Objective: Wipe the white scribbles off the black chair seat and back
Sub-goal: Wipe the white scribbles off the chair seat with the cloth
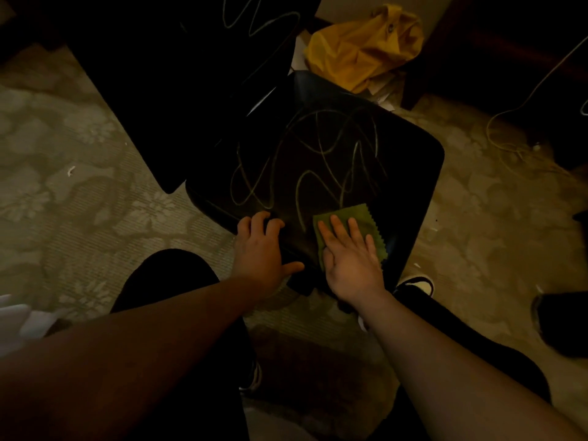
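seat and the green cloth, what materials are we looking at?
Chair seat: looks like smooth black leather or vinyl, slight sheen near its back edge; chalky scribbles sit on top. Can't tell which.
Green cloth: thin woven or microfibre fabric, matte, zigzag pinked edge. It lies flat under the right hand.

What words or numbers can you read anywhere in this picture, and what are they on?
None can be read.
Crumpled yellow plastic bag: a small dark mark near its top, too blurred to read.
White scribbles on the black chair seat: only loops, not letters.
Green zigzag-edged wiping cloth under the right hand: no print visible.
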`<control>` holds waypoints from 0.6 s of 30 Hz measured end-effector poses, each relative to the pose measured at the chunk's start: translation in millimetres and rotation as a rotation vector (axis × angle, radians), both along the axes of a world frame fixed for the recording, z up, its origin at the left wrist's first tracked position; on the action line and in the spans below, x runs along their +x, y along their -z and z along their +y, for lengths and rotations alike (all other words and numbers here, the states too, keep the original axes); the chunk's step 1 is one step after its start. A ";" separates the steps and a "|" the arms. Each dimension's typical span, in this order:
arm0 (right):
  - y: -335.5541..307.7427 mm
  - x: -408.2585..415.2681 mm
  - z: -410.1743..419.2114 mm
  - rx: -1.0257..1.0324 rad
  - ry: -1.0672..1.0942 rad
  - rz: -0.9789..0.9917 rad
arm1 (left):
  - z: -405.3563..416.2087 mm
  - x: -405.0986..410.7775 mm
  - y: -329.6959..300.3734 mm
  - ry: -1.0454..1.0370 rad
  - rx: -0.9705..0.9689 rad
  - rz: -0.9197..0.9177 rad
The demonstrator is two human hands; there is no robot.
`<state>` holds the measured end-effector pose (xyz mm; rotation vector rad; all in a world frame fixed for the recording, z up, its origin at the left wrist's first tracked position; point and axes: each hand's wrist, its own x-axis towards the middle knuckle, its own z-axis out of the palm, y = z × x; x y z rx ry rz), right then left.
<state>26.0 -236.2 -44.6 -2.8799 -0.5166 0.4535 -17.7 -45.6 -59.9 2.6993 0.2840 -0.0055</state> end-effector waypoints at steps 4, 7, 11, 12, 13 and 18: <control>0.1 19.1 -10.9 0.018 0.052 -0.026 | -5.2 -2.2 1.7 -0.006 -0.017 -0.011; -1.1 33.2 -18.4 0.022 0.085 -0.040 | -6.9 -4.7 1.2 -0.005 -0.074 -0.006; -1.8 38.8 -15.8 0.012 0.114 -0.041 | 2.9 -7.9 1.5 -0.005 -0.078 -0.062; -1.8 37.3 -14.1 0.017 0.120 -0.045 | 6.5 -8.6 2.9 -0.025 -0.076 -0.076; -1.2 34.7 -11.8 0.022 0.117 -0.048 | 10.3 -9.1 4.2 -0.056 -0.077 -0.088; -4.4 12.1 15.7 0.019 -0.144 -0.037 | 24.5 -8.1 8.6 -0.134 -0.085 -0.108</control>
